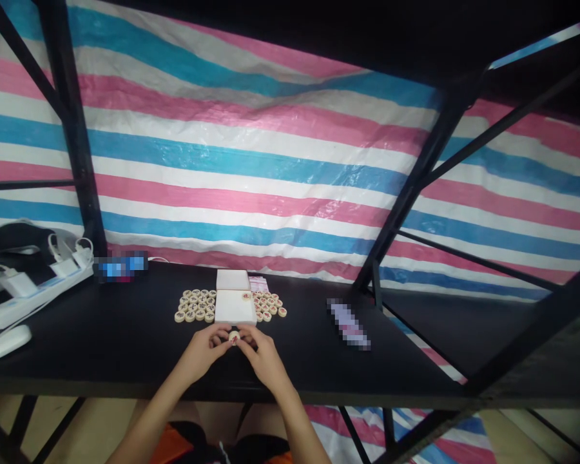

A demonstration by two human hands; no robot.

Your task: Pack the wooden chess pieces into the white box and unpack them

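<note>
A round cream piece with a red character (pixel 234 337) is held upright between the fingertips of my left hand (pixel 205 348) and my right hand (pixel 260 351), just in front of a white box. The open white box (pixel 234 308) has one red-marked piece (pixel 246 296) at its upper right. Left of the box, round pieces with dark characters (pixel 200 316) stand in rows. On the box's right side lie several pieces with red characters (pixel 274 309). The box's white lid or second half (pixel 232 280) is behind it, beside a pink and white paper (pixel 258 284).
A white power strip (pixel 43 296) with plugs and cables runs along the left of the black table (pixel 125 341). A blurred-out bright object (pixel 120 266) stands at the back left, another (pixel 348 323) lies at the right. Black metal posts (pixel 72 129) frame the striped sheet (pixel 241 161).
</note>
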